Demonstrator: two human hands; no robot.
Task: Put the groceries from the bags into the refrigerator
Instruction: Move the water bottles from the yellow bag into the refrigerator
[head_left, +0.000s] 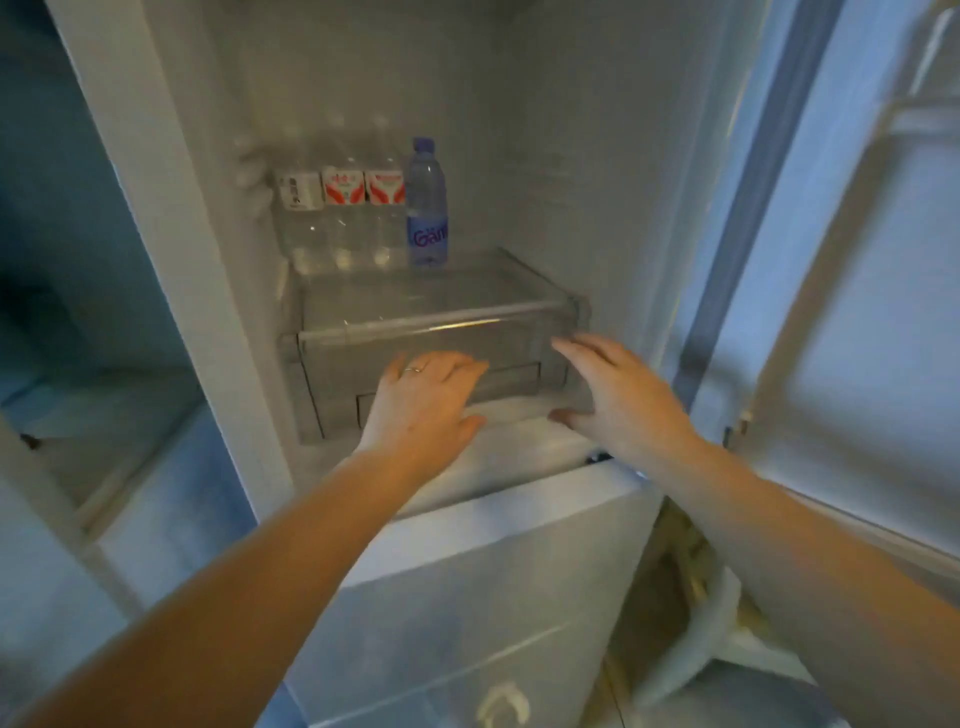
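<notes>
The refrigerator's upper compartment stands open, and a clear plastic drawer (363, 332) sits at its bottom. My left hand (423, 397) lies with straight fingers against the drawer's front, a ring on one finger. My right hand (618, 397) is spread at the drawer's right front corner, thumb low, holding nothing. On the shelf above the drawer stand three clear water bottles with red-and-white labels (340, 208) and a blue-tinted bottle (427, 202). No grocery bag shows.
The open refrigerator door (857, 270) stands at the right with a door shelf near the top. Below the compartment is a closed white lower door (467, 597). A pale wall and a lower ledge (104, 415) lie to the left.
</notes>
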